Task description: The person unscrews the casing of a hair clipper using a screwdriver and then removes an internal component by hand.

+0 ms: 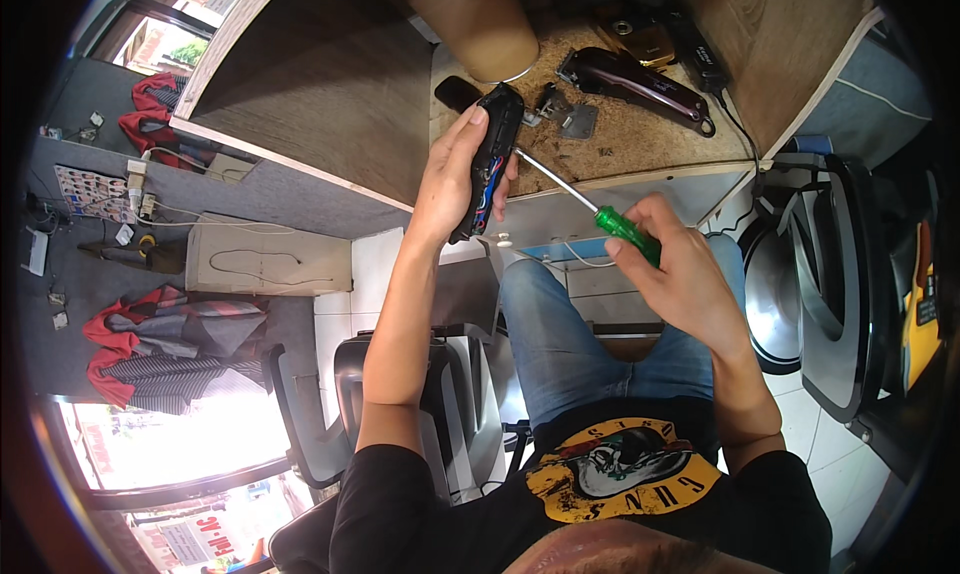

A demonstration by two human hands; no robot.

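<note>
A black hair clipper body (497, 124), open along one side with blue and red wires showing, is gripped in my left hand (447, 179) above the shelf's front edge. My left fingers wrap round it, some hidden behind. In my right hand (692, 279) is a screwdriver with a green handle (626, 236), its metal shaft slanting up and left. The shaft's tip meets or lies very near the clipper's side; contact is unclear. Loose metal blade parts (577, 122) lie on the shelf just beyond, beside a maroon hair clipper (640, 87).
Hair clippings dot the worn wooden shelf (640, 154). A tan cylinder (478, 24) stands at its back left, near a small black piece (456, 93). A black corded device (698, 59) and a gold-coloured item (642, 44) lie back right. Chairs (840, 284) flank me.
</note>
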